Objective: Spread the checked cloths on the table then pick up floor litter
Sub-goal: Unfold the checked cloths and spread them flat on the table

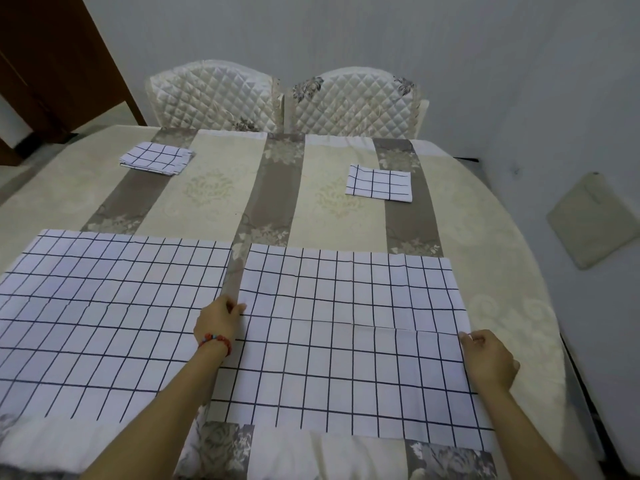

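Grey-white walls close the room, with a brown door (52, 60) at ten o'clock and a pale pad (594, 220) leaning against the wall at three o'clock. Most of the view is the table (498, 271), under a cream covering with grey floral stripes running away from the person. At nine o'clock a spread cloth (104, 323), white with dark checks, lies flat on the near left half. Beyond it, at eleven o'clock, sits a folded cloth (156, 158). At twelve o'clock two quilted chairs (214, 98) stand side by side against the far edge. The left hand (218, 322), a red bead bracelet (216, 342) on its wrist, pinches the left edge of the second cloth (346, 341), which lies opened on the near right half, just beside the first with a narrow strip of covering between them. At one o'clock another folded cloth (379, 183) rests on the far right. The right hand (488, 360) at four o'clock grips the second cloth's right edge, fingers curled over it.
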